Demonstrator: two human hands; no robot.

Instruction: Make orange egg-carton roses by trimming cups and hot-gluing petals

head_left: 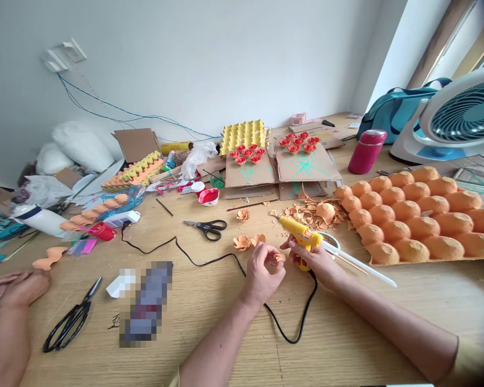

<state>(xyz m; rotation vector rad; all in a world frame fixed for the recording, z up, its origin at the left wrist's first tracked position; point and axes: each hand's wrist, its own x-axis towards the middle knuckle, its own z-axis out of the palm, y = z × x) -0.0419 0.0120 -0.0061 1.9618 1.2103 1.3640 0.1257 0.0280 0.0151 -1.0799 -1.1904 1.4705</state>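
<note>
My left hand [265, 271] pinches a small orange egg-carton piece [279, 258] between thumb and fingers. In my right hand [317, 260] is a yellow hot glue gun [300, 232], its nozzle pointing up and left, away from the piece. A white glue stick [371, 269] sticks out from its back end, and a black cord [298, 341] loops down from its grip. Just beyond my left hand lie orange carton flowers [242, 243], with another flower [243, 215] farther back. Orange scraps [302, 213] are heaped behind the glue gun.
A large orange egg tray [411, 215] fills the right side. Small scissors [207, 228] and big black scissors [75, 317] lie left. Red flowers stand on cardboard [306, 164] at the back, near a magenta bottle [367, 152] and a fan [468, 113]. Another person's hands [18, 290] rest far left.
</note>
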